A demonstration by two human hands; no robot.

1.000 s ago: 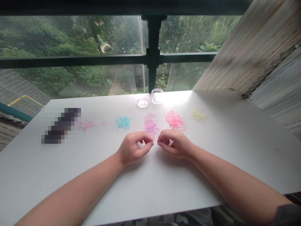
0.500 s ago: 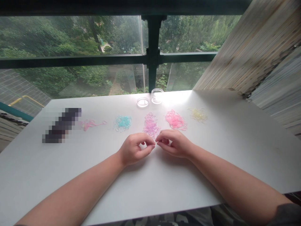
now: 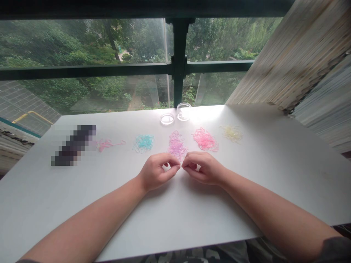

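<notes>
My left hand [image 3: 159, 171] and my right hand [image 3: 203, 168] meet fingertip to fingertip above the white table. Each has thumb and forefinger pinched together. Whatever lies between the fingertips is too small to make out. Just beyond the fingers is a pile of purple rubber bands [image 3: 177, 144]. To its right lie a pile of pink rubber bands [image 3: 205, 140] and a pale yellow pile [image 3: 233, 133]. On its left are a turquoise pile [image 3: 144, 142] and a looser pink-lilac cluster [image 3: 105, 144].
Near the window edge of the table [image 3: 153, 223] stand a clear round container [image 3: 184, 112] and a shallow clear lid [image 3: 167, 119]. A blurred dark object [image 3: 74, 145] lies at the left. A striped curtain [image 3: 263, 69] hangs at the right.
The hands stay almost where they were, still pinched, with only a slight shift at the fingertips. The piles look the same.
</notes>
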